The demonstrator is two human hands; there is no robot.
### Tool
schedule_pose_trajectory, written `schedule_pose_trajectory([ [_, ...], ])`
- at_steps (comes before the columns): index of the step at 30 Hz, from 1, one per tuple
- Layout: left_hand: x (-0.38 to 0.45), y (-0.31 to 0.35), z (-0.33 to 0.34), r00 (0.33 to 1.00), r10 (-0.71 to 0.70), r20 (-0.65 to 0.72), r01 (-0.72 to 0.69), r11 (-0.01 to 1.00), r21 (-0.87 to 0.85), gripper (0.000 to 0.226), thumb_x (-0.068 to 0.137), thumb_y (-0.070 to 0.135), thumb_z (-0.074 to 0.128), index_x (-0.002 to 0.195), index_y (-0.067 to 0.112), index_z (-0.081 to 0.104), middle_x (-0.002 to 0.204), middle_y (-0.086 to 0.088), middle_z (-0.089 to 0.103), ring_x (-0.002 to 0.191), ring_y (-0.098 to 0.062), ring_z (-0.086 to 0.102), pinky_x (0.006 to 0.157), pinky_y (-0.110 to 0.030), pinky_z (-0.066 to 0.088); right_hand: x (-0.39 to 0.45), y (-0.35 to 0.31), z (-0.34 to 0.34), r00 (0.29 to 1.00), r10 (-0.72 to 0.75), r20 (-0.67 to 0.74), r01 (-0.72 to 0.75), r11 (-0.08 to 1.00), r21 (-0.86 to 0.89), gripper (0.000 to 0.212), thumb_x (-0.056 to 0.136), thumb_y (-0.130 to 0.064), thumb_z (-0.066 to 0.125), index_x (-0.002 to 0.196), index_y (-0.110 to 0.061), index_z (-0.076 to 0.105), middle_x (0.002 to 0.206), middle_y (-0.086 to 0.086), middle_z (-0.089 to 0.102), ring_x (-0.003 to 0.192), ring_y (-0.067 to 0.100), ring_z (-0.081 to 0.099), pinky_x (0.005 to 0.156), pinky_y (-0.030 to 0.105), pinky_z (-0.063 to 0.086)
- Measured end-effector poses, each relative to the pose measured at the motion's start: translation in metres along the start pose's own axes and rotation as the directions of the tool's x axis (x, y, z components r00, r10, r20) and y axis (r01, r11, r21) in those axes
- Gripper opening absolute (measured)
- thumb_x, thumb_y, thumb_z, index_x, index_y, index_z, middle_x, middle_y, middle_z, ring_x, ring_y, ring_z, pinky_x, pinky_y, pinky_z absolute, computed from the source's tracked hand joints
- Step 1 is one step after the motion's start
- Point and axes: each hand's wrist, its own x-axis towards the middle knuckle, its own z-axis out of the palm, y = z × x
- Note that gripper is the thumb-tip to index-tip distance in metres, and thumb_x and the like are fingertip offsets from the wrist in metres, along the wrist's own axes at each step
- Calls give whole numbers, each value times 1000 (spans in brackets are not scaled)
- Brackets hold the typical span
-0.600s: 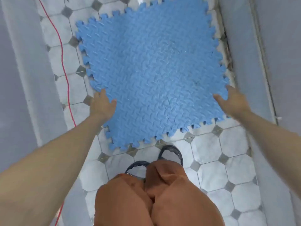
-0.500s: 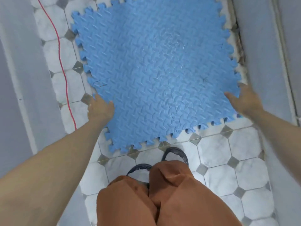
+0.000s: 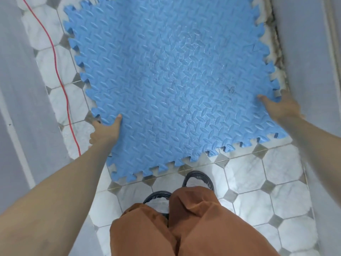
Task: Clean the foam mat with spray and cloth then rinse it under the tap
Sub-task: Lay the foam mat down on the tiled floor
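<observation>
The foam mat [image 3: 166, 80] is blue, matt foam, embossed with a raised leaf-like tread and faintly scuffed with pale streaks near its middle. The floor [image 3: 258, 182] is glossy white marble-look tile with small grey insets. The trousers [image 3: 193, 228] are rust-brown woven cloth, soft and creased.

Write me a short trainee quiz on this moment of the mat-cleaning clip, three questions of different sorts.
1. True or false: both hands grip the blue foam mat.
2. What thin thing runs over the tiled floor left of the mat? A) red cord B) green hose C) white rope
3. Which mat edge does the right hand hold?

Key:
1. True; the left hand grips the opposite edge.
2. A, the red cord.
3. The right edge, by the wall.
</observation>
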Motion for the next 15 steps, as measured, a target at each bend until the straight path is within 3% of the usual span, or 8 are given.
schedule_pose_trajectory([
  [2,-4,2,-21,1000,1,-19,0,998,59,100,49,90,45,129,32,30,130,-13,53,120,-42,47,101,-58,36,-14,-2,-16,1000,12,7,-12,999,-36,92,63,-87,43,131,-25,48,131,16,57,124,39,50,105,55,37],
  [5,-28,13,-69,997,57,-47,-52,994,100,84,55,89,42,111,26,36,119,-15,57,115,-39,51,103,-55,34,-46,-9,-49,999,-11,-30,12,1000,18,69,76,-77,50,107,-16,51,121,20,59,116,40,53,96,47,41],
  [9,-59,30,-125,986,124,-112,-113,989,100,76,72,79,49,119,20,37,123,-18,57,116,-41,51,103,-52,35,-102,-21,-89,992,-44,-116,49,998,37,68,83,-70,52,111,-8,54,114,23,62,108,42,59,84,44,45],
  [15,-122,51,-218,948,261,-183,-229,957,180,65,80,68,53,125,22,46,117,-18,61,113,-41,54,96,-48,37,-208,-21,-158,986,-16,-168,14,1000,-16,63,89,-65,46,122,-13,60,116,25,64,109,45,59,91,49,47],
])
